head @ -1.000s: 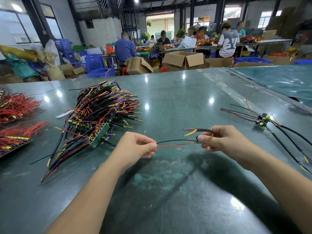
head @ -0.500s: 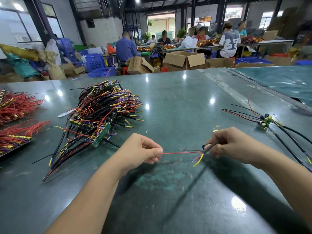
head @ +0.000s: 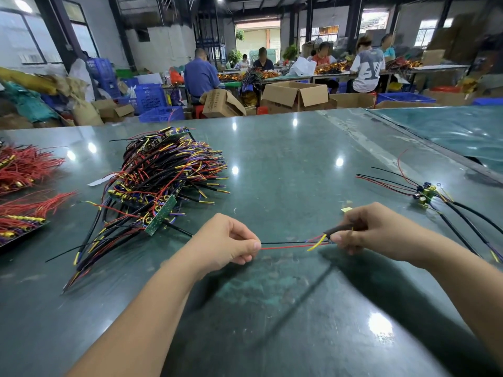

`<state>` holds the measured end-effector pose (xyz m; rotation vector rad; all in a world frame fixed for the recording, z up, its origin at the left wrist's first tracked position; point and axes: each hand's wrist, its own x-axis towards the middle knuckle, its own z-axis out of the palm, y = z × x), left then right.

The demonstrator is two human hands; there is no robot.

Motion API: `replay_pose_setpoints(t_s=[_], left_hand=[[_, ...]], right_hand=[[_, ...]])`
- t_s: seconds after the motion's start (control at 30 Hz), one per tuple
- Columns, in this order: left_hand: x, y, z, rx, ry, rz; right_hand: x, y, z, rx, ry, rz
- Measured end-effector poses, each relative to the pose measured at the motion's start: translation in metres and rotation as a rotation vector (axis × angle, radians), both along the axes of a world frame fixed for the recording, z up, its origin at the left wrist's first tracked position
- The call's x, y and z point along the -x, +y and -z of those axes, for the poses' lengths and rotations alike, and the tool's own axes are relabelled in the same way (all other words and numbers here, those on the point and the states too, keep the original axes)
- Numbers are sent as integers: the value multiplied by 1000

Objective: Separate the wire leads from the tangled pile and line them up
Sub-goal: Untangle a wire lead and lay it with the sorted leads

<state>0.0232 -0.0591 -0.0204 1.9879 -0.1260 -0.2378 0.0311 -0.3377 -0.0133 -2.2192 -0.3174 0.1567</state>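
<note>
Both hands hold one lead assembly at lower centre of the frame: my left hand [head: 230,244] pinches the free ends of its red and black wires [head: 291,244]; my right hand [head: 373,229] is curled round the other end, where a black sleeved cable [head: 339,229] and a yellow tip [head: 315,244] stick out.

Items, largest first:
- Green table [head: 272,159], whole middle of the frame.
- Tangled pile [head: 160,183], left of centre: black, red, yellow and purple leads with small boards.
- Sorted leads [head: 424,193], right edge, lying side by side.
- Red wire bundles [head: 24,170], far left.

Step in hand, as I judge it: straightening one separated lead. Next move likely calls for carrying it right and laying it parallel beside the sorted ones.
</note>
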Motion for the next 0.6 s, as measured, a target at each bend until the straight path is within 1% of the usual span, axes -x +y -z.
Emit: replay_pose_setpoints(t_s=[0.07, 0.1, 0.13, 0.17, 0.2, 0.27, 0.37, 0.43, 0.47, 0.6], left_hand=[[0, 0, 1, -33, -25, -10], [0, 1, 2, -51, -46, -18], [0, 1, 2, -64, -73, -32], [0, 1, 2, -47, -102, -51], [0, 2, 1, 12, -128, -73], [-1, 1, 0, 196, -176, -122], [1, -5, -4, 527, -176, -177], [2, -9, -7, 768, -90, -156], [3, -10, -7, 847, -37, -130], [9, -22, -4, 955, 175, -45]], right_hand=[[-1, 3, 1, 144, -104, 38], [-1, 5, 0, 173, -141, 50], [0, 6, 0, 162, -168, 53], [1, 7, -1, 98, -171, 52], [2, 8, -2, -9, -158, 52], [2, 8, -4, -215, -133, 70], [3, 9, -7, -369, -157, 95], [5, 12, -12, -505, -138, 116], [7, 14, -13, -565, -122, 129], [9, 26, -9, -735, -47, 126]])
